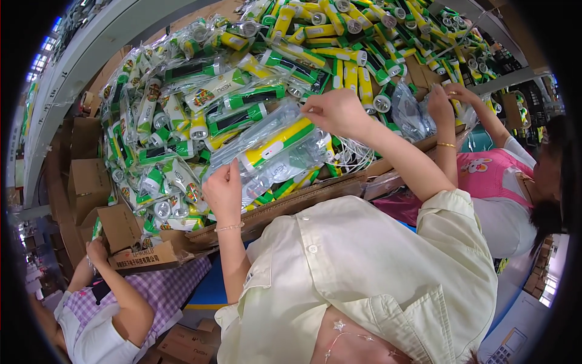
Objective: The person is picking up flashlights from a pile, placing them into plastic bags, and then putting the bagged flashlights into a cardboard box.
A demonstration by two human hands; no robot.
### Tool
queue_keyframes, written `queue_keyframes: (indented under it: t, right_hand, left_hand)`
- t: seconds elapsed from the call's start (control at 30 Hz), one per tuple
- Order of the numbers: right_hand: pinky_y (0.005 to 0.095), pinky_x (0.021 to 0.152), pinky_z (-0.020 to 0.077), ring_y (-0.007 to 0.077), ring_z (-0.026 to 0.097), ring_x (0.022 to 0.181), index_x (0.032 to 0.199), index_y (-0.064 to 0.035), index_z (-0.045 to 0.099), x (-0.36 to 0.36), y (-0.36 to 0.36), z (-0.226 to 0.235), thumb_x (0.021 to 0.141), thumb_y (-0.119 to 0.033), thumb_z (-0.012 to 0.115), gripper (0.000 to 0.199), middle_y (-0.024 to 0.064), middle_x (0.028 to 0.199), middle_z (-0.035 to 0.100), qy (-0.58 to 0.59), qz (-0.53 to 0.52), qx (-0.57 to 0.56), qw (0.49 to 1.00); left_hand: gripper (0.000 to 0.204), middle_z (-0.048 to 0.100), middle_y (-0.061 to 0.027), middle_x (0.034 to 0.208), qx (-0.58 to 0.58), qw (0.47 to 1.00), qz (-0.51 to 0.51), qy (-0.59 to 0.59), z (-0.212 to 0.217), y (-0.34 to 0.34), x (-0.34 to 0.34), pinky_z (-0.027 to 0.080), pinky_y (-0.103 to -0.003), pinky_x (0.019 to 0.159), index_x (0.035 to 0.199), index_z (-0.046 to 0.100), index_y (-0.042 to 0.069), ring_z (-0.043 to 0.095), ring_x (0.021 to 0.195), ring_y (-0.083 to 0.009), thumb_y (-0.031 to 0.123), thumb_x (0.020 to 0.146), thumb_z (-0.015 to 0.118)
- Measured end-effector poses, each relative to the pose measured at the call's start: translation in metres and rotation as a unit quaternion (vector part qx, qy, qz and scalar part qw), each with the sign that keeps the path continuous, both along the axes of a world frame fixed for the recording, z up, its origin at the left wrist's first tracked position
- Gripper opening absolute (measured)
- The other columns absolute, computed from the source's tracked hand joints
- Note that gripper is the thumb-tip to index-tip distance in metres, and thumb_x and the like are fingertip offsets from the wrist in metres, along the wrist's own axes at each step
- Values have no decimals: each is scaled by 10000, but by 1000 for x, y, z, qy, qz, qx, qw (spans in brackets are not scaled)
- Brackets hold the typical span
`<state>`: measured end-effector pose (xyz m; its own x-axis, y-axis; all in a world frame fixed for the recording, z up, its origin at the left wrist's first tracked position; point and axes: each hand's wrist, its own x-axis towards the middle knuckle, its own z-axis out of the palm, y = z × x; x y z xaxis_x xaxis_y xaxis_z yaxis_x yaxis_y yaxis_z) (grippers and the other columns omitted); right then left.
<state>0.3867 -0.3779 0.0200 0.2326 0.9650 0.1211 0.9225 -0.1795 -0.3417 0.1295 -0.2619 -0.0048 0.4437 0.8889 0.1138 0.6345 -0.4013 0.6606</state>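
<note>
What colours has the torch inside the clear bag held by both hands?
Yellow, green and white torch, in the head view.

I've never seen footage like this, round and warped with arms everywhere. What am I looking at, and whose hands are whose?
There is no machine here. The one picture comes from a wide fisheye camera worn on a person's head, looking down, so straight edges bend near the rim.

The wearer, in a pale shirt, reaches up from the lower edge. Their left hand and right hand hold the two ends of a clear plastic bag with a yellow, green and white flashlight inside.

Behind it, a cardboard tray is heaped with many more flashlights, some bagged, some bare.

Two other people work nearby: one in pink at right, with a hand on the pile, and one in a checked top at lower left holding a cardboard box.
</note>
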Motion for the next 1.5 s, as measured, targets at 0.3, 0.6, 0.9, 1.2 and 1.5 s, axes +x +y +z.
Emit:
queue_keyframes:
  t: [0.3,0.6,0.9,1.2,1.5]
  right_hand:
    - [367,649,502,248,641,727,779,-155,723,60,-30,-14,692,-406,729,266,58,749,671,37,-136,-85,986]
    - [288,565,483,172,622,615,914,-50,615,29,-27,41,831,-68,605,86,59,649,612,104,-161,142,971]
    - [243,604,508,122,629,719,931,-7,590,-78,39,63,879,-41,587,62,46,829,588,621,219,204,724]
    - [376,578,473,253,593,718,929,-54,576,-45,42,-26,688,-80,596,243,88,904,542,-168,268,3,949]
    - [380,567,478,242,607,751,721,-87,592,-45,59,-10,689,-110,604,41,65,763,556,-224,176,-141,948]
  left_hand:
    - [414,476,-135,436,-100,995,16,-4,-9,2,-5,367,-350,448,608,564,-60,486,372,-219,267,859,601]
    - [407,489,-107,432,-119,993,15,-3,-7,7,-2,393,-319,443,604,588,-43,530,378,-195,271,863,597]
    - [290,511,-17,457,-101,994,-18,-48,-32,21,-6,372,-254,401,881,703,29,480,385,-74,307,863,621]
    - [274,546,-163,566,-102,993,16,-64,-24,14,-7,392,-331,493,923,683,23,439,441,-198,277,846,612]
    - [242,622,-44,664,-248,960,8,-128,-16,12,-7,471,-224,529,995,665,-35,571,558,-88,161,855,640]
